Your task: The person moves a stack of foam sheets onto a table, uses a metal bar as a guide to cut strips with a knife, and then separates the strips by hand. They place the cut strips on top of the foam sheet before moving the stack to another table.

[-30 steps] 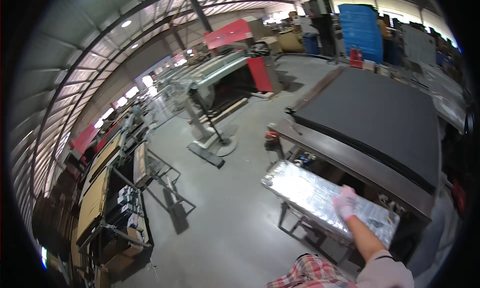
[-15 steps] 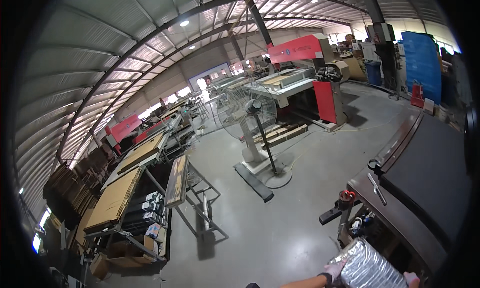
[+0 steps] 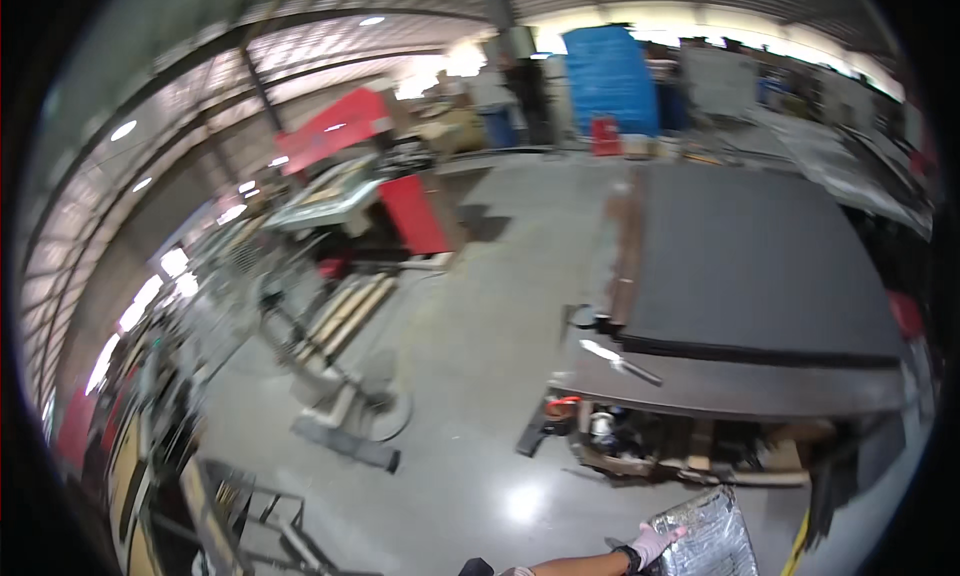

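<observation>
Silver-wrapped slab: one, tilted, at the lower edge, on the near side of the surface bearing a dark grey sheet. Left hand: pale-gloved (black wristband), grip closed on the slab's left edge. Right hand: out of view, grip unknown.

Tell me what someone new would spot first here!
Probably the tall, bright-blue block near the top, right of centre. Next might come the big red panels at upper left, and the huge dark grey sheet on the table at right. Down at the bottom, the gloved left hand holds a shiny silver package by its edge.
</observation>
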`<state>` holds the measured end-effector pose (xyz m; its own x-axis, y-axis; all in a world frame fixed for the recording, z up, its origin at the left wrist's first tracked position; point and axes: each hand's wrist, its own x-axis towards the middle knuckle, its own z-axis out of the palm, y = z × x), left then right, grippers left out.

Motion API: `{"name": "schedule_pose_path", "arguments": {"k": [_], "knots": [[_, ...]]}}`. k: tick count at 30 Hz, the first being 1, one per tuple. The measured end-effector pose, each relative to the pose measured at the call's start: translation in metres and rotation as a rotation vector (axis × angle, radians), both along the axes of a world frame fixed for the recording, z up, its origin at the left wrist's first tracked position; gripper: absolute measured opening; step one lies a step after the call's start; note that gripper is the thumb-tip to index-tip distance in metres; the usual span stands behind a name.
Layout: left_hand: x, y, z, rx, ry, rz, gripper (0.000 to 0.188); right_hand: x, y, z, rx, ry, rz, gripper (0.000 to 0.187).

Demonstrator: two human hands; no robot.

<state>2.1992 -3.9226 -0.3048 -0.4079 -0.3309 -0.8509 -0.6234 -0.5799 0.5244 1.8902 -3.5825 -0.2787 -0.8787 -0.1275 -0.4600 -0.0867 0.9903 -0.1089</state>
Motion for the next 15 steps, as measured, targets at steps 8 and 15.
{"name": "schedule_pose_path", "arguments": {"k": [8,15], "knots": [[-0.091,0.145,-0.121,-0.282,0.203,-0.720,0.118,0.132,0.130,0.003,0.021,0.043,-0.464,0.042],[-0.093,0.037,-0.062,-0.289,0.693,-0.452,0.045,0.191,0.098,0.022,-0.016,0.217,-0.591,0.039]]}}
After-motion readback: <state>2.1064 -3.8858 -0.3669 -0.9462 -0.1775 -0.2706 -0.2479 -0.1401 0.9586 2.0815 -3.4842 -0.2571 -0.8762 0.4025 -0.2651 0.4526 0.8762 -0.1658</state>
